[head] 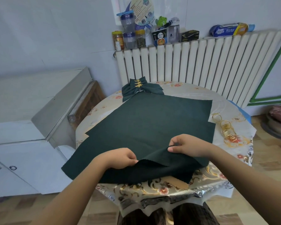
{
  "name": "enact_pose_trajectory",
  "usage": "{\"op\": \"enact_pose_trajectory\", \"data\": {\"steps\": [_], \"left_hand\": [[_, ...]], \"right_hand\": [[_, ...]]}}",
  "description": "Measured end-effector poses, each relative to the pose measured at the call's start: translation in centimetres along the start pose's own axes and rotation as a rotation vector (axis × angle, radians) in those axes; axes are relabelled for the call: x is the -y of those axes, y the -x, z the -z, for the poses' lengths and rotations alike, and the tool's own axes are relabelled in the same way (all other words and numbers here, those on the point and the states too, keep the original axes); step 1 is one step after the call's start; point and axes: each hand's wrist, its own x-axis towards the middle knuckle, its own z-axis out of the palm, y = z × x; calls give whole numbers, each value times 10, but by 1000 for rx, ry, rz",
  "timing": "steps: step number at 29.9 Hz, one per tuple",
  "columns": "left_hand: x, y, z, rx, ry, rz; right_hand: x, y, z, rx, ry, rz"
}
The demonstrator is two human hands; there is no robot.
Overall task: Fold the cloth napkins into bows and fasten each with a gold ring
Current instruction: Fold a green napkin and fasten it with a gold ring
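Note:
A stack of dark green cloth napkins lies spread flat on the small round table. My left hand and my right hand each pinch the near edge of the top napkin, lifting it into a fold. Several gold rings lie in a loose row at the table's right side. Finished green bows with gold leaf rings are piled at the far edge.
The table has a floral plastic cover. A white radiator stands behind it, with jars, bottles and packets on top. A white cabinet with an open lid stands to the left.

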Motion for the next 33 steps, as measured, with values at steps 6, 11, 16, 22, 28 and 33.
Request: {"op": "enact_pose_trajectory", "data": {"steps": [6, 11, 16, 22, 28, 33], "left_hand": [[9, -10, 13, -81, 331, 87], [3, -35, 25, -302, 649, 58], [20, -78, 30, -600, 543, 46], [56, -137, 59, -817, 596, 237], [91, -189, 97, -911, 557, 272], [116, -218, 115, -816, 570, 224]], "right_hand": [[10, -39, 15, -63, -5, -43], [17, -90, 19, -85, -55, -106], [12, -147, 10, -149, -113, -155], [1, -215, 1, -326, -328, -149], [-14, -268, 2, -354, -223, -179], [-26, -311, 1, -467, -70, -230]]}}
